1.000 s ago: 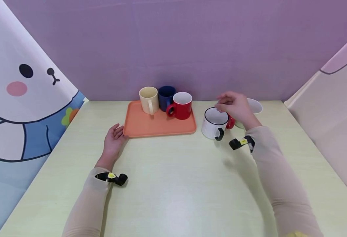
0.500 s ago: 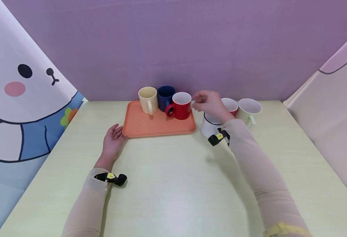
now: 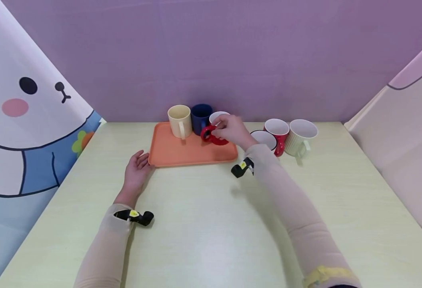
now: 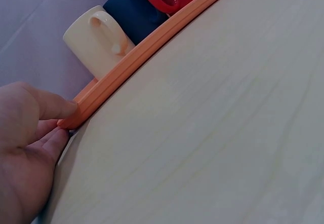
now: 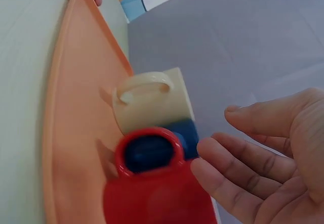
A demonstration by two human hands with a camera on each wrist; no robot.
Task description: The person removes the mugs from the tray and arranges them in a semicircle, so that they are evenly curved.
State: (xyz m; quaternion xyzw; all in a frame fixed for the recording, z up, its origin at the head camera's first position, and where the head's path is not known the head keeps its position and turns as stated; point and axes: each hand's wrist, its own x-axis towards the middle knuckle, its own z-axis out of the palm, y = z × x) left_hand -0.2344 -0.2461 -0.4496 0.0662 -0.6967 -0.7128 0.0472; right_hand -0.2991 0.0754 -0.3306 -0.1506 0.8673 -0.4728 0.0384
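Note:
An orange tray (image 3: 193, 155) lies at the table's far side, bearing a cream mug (image 3: 176, 122), a navy mug (image 3: 199, 119) and a red mug (image 5: 157, 198). My left hand (image 3: 137, 172) is at its near left corner, thumb against the rim (image 4: 83, 107) and fingers round the corner in the left wrist view. Over the red mug hovers my right hand (image 3: 232, 130), hiding much of it in the head view. Seen from the right wrist, its fingers (image 5: 248, 168) are loosely bent with nothing between them and the thumb, near the red mug's rim.
Right of the tray stand a white mug with a black rim (image 3: 263, 138), a second red mug (image 3: 281, 140) and a pale green ribbed mug (image 3: 295, 143). My right forearm partly covers the white one. A purple cloth (image 3: 211, 60) rises behind the table.
My right hand has moved left, from above the white mug to over the red mug on the tray. The left hand and the mugs have stayed where they were.

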